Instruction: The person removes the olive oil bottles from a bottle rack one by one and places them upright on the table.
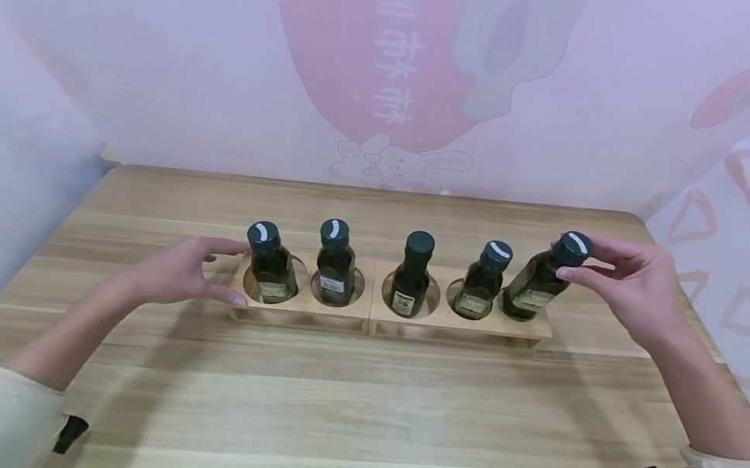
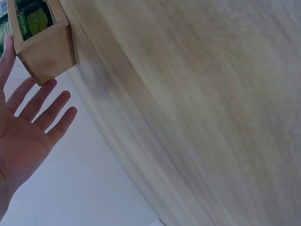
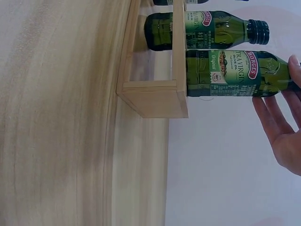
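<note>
Pinching the cap of the tilted end bottle point(image 1: 541, 276), the right hand point(image 1: 629, 285) leans it in the wooden rack's point(image 1: 337, 312) rightmost hole on the desk point(image 1: 354, 403), while the left hand point(image 1: 184, 271), fingers relaxed and empty, steadies the rack's other end.

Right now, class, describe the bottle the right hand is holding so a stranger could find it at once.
On the wooden table stands a wooden rack holding five dark green bottles. Go to its right end: that bottle leans right, while the others stand more upright, and the right hand pinches its cap.
</note>
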`<state>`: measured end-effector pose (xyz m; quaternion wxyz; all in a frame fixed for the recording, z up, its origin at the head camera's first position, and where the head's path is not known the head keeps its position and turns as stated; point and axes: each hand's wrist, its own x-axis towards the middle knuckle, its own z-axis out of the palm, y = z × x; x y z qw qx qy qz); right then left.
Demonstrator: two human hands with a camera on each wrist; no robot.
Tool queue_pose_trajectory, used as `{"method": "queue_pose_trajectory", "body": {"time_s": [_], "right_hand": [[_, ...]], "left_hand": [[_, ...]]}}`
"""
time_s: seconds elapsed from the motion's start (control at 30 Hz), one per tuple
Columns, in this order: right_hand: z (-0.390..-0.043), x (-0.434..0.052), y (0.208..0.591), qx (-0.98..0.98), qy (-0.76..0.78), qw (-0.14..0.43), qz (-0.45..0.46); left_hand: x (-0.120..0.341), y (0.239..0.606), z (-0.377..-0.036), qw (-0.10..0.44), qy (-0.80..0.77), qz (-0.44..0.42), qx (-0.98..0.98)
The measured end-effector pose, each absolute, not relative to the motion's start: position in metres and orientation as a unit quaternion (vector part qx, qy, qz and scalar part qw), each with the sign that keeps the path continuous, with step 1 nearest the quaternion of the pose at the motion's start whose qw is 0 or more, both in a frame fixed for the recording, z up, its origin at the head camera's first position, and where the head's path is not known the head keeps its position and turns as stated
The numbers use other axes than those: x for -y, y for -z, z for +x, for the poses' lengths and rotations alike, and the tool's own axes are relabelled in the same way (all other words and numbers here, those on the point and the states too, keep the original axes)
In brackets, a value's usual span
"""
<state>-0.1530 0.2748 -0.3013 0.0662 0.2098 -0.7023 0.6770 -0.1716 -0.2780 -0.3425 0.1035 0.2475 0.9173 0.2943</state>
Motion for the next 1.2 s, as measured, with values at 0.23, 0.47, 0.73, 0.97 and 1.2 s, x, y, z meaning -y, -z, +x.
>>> {"method": "queue_pose_trajectory", "body": {"time_s": [0.23, 0.47, 0.73, 0.97, 1.2], "right_hand": [[-0.154, -0.276, 0.297, 0.684, -0.690, 0.095, 0.215], [-0.156, -0.276, 0.292, 0.677, -0.699, 0.104, 0.205], [-0.159, -0.275, 0.283, 0.688, -0.692, 0.110, 0.188], [-0.165, -0.273, 0.281, 0.710, -0.675, 0.126, 0.156], [-0.174, -0.272, 0.284, 0.720, -0.668, 0.131, 0.135]], "left_hand": [[0.280, 0.348, -0.173, 0.099, -0.325, 0.246, -0.908], [0.280, 0.352, -0.173, 0.107, -0.353, 0.240, -0.898], [0.279, 0.350, -0.174, 0.114, -0.361, 0.232, -0.896], [0.279, 0.350, -0.174, 0.122, -0.360, 0.226, -0.897], [0.278, 0.348, -0.172, 0.133, -0.359, 0.218, -0.898]]}}
